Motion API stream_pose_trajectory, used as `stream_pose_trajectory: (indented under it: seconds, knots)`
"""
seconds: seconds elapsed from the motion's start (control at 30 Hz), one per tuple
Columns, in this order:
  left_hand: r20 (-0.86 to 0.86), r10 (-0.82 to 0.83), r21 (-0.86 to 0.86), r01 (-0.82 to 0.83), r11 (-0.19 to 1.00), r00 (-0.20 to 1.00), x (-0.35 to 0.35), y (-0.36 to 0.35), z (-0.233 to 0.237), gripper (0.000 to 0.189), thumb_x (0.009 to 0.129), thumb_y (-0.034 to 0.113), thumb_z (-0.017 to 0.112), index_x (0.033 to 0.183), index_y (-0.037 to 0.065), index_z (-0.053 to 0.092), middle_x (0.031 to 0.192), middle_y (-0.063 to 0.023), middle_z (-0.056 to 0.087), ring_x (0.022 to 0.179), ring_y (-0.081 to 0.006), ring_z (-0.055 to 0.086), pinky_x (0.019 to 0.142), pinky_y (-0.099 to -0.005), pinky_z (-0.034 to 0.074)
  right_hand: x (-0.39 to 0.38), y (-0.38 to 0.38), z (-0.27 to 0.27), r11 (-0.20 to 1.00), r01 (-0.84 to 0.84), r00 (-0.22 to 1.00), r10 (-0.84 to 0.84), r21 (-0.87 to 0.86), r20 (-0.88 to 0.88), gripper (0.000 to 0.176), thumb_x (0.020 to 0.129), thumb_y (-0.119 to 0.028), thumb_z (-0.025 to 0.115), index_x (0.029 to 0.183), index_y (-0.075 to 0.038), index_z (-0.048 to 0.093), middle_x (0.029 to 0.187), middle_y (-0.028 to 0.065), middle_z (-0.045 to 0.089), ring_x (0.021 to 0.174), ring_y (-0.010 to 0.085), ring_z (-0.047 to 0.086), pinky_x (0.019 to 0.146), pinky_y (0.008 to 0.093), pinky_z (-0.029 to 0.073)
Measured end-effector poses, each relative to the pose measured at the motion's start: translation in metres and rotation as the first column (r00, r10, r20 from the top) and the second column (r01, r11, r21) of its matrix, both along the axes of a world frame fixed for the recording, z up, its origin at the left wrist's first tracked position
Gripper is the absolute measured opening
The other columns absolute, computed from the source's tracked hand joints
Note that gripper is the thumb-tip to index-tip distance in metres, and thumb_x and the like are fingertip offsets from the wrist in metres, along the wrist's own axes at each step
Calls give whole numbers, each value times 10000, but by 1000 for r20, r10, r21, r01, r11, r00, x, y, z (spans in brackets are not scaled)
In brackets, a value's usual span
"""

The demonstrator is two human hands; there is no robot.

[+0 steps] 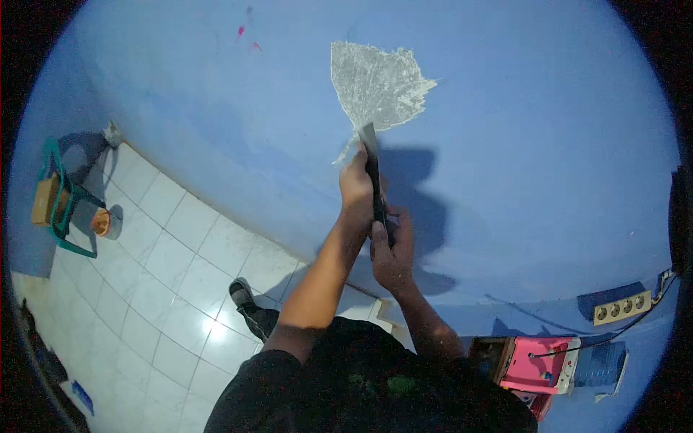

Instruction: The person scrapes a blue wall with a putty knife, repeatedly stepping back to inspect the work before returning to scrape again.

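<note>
A long, flat, dark scraper [372,162] is held nearly edge-on to me, its upper end at the lower tip of a bare grey patch [379,83] on the blue wall [541,130]. The patch has ragged pale edges, and a thin scratched streak runs down from it. My left hand [356,184] is closed around the scraper's upper part, close to the wall. Lower down, my right hand [393,252] grips its bottom end, thumb along the near side. Some fingers of both hands are hidden behind the tool.
On the left, a green plastic chair [61,195] bears a cardboard box [49,202], with an orange-and-white tub [105,222] beside it on the white tiled floor [188,260]. At lower right are a power strip [622,308] with a cable and a pink water dispenser [530,364].
</note>
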State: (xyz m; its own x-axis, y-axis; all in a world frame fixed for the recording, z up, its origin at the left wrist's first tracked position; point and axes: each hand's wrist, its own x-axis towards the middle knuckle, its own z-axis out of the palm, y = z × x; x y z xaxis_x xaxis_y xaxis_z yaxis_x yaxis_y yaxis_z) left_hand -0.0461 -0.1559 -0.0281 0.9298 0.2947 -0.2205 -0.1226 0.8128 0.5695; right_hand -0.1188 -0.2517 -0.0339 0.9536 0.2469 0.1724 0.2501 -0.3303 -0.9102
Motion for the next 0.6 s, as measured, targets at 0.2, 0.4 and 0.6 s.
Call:
stream_pose_trajectory:
  seconds: [0.2,0.4,0.6]
  knots:
    - [-16,0,-15,0,1000,1000,-1,4,-7,428,887,384,400,652,43,507,471,-45,437,353,-150,398,335,-283,289,2,-3,-15,1000,-30,995,30,0,-91,300,873,-205,467,1080,-10,373,862,102,531,778,134,488,691,289,405]
    - [5,11,43,-11,999,1000,4,10,-8,385,888,366,412,699,49,525,477,-15,421,378,-119,395,351,-268,279,3,8,-15,987,-32,997,43,158,-67,275,875,-183,458,1064,-4,368,856,96,545,760,128,503,680,282,412]
    - [59,60,193,-71,979,996,6,8,-13,490,874,462,403,614,63,517,486,-27,471,381,-123,426,364,-248,317,10,4,-34,991,-28,999,22,132,45,277,874,-174,455,1068,2,365,859,108,549,756,139,513,688,281,413]
